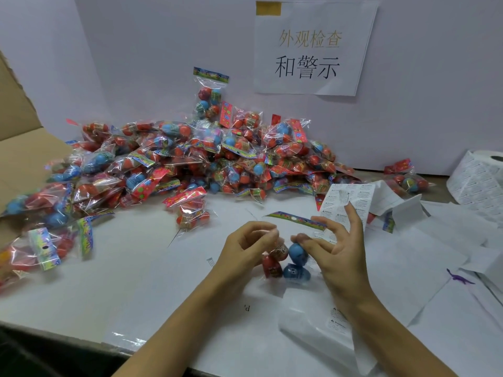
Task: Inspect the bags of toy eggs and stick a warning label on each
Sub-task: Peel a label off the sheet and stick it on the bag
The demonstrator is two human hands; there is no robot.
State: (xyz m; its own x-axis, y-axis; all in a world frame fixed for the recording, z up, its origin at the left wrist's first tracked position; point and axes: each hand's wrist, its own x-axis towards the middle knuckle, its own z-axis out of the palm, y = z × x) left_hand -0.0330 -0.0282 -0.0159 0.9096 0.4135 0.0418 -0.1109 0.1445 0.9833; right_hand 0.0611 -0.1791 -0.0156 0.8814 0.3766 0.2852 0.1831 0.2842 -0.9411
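Bag (285, 257) of red and blue eggs held upright just above the table (168, 281), centre front, header card (295, 219) up. Left hand (245, 247) pinches the clear film at the bag's upper left, fingers closed on it. Right hand (337, 250) has thumb and forefinger pressed to the top of a blue egg through the film, other fingers spread; whether a label sits under them, cannot tell.

Label sheet (345, 205) just behind the right hand, rows printed "WARNING", finer text unreadable; label roll (479, 178) far right.

Pile (190, 156) of bags behind looks unlabelled, so most work probably remains; box (24, 148) at left holds more.

Wall sign (313, 50): "外观检查 和警示"
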